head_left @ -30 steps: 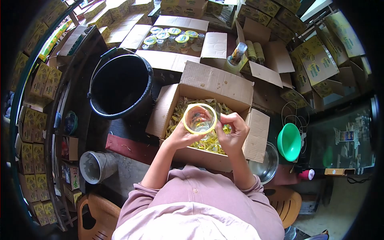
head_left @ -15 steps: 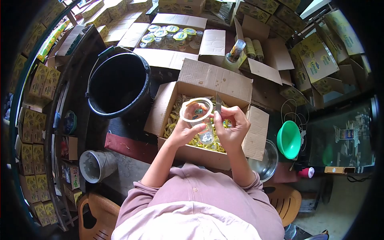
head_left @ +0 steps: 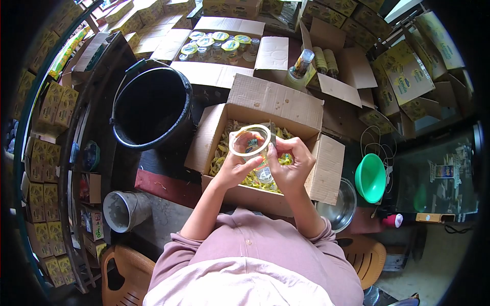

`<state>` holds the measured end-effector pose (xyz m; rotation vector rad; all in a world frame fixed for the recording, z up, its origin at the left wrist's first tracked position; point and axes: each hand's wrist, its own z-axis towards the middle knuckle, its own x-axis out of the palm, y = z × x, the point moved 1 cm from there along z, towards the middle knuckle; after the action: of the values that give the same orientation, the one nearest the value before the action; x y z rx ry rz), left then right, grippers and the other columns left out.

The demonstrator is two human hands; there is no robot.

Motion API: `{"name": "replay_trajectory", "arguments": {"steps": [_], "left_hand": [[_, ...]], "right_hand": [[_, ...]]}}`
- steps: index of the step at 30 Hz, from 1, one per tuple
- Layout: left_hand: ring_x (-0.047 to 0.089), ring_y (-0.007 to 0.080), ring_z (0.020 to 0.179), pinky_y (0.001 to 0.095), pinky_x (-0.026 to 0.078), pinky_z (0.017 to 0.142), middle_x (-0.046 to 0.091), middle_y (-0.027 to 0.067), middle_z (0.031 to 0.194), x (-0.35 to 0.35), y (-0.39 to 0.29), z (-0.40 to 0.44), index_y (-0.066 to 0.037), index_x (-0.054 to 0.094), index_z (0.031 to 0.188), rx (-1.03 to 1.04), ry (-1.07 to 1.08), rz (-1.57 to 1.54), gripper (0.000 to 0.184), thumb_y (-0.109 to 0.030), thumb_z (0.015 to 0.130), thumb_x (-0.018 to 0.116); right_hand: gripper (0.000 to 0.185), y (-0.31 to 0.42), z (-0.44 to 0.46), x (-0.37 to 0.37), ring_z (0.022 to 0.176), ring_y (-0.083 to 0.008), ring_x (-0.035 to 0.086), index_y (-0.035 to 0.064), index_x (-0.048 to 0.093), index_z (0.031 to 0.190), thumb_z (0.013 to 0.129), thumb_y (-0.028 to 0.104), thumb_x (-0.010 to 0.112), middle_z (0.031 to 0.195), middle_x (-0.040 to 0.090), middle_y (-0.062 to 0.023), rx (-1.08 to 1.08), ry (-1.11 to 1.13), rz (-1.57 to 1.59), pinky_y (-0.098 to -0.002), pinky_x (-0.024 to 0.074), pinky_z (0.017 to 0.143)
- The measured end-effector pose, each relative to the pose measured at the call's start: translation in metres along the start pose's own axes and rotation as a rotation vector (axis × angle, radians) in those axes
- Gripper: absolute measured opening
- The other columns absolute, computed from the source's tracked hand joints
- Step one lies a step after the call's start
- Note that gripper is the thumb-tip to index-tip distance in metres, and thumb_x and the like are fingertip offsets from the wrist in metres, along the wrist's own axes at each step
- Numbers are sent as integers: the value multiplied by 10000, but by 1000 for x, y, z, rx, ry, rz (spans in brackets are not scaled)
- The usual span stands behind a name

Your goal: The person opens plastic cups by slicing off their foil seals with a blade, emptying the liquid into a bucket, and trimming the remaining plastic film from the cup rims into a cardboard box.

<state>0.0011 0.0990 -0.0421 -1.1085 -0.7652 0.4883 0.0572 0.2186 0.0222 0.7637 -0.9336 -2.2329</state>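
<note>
My left hand (head_left: pixel 231 171) is wrapped round a clear plastic cup (head_left: pixel 264 175), tilted so that its pale rim faces up towards me. Printed bits of label show through the cup's wall. Between thumb and fingers, my right hand (head_left: pixel 292 168) pinches a small knife (head_left: pixel 273 133). Its blade lies along the right side of the cup near the rim; the handle is mostly hidden by my fingers. Both hands are over an open cardboard box (head_left: pixel 275 99), in which yellow strips and scraps (head_left: pixel 219 159) lie.
A black bucket (head_left: pixel 122 135) stands left of the box, a grey bucket (head_left: pixel 115 211) below it. Behind are a carton of lidded cups (head_left: pixel 219 69) and a carton with cylindrical stacks (head_left: pixel 352 94). Green bowls (head_left: pixel 370 178) and a clear basin (head_left: pixel 349 206) are at right.
My right hand has shifted slightly left and turned, bringing the knife from upright beside the rim to against the cup's right side. The left hand still holds the cup.
</note>
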Motion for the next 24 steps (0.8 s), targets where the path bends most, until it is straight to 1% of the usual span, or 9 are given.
{"name": "replay_trajectory", "arguments": {"steps": [4,7,10,13,16,19,20,24], "left_hand": [[394,168,1091,310,292,949,398,71,1128,-1,0,1,-31,343,1219,67,26,148,514,-88,790,621],[393,167,1085,309,297,943,392,65,1109,-1,-3,3,-32,348,1215,89,33,177,523,-93,782,633],[399,172,1090,317,296,953,389,63,1107,-2,-1,1,-34,343,1213,43,55,184,529,-89,778,639],[409,174,1095,316,308,962,402,71,1110,1,-9,2,-38,330,1219,23,58,4,542,-81,777,640],[408,178,1125,314,324,970,416,87,1141,-4,-9,4,-42,302,1252,58,54,82,559,-68,789,614],[395,183,1156,317,325,978,420,104,1177,0,-10,5,-33,279,1280,-31,0,-124,571,-59,799,586],[384,193,1176,328,319,984,408,110,1203,2,-11,4,-29,264,1296,-45,-19,-136,567,-51,811,557],[390,196,1166,319,325,975,408,108,1193,4,-7,4,-23,267,1290,52,-49,-32,579,-44,800,575]], "right_hand": [[122,-1,2,0,555,-100,576,-12,597,756,661,-69,649,657,571,-64,-25,-23,-3,-209,458,509],[159,-1,3,0,527,-124,581,5,609,781,645,-63,654,638,572,-74,-41,-34,-24,-225,452,494],[158,-4,5,0,526,-125,585,5,608,779,643,-63,655,634,571,-77,-48,-32,-16,-224,448,492],[150,-9,7,-2,532,-121,590,5,606,774,647,-59,653,634,574,-74,-24,-11,18,-220,455,498],[142,-10,6,-5,538,-114,592,5,605,771,652,-56,651,636,579,-71,22,-26,38,-217,460,502],[138,-8,3,-5,538,-108,589,6,605,772,655,-52,651,639,581,-68,37,-51,36,-216,463,501],[138,-7,2,-5,537,-107,588,6,605,773,656,-51,651,639,581,-67,24,-51,28,-217,462,499],[137,-2,-4,-1,525,-120,585,7,604,778,659,-43,649,639,576,-68,-30,-37,-32,-225,456,490]]}}
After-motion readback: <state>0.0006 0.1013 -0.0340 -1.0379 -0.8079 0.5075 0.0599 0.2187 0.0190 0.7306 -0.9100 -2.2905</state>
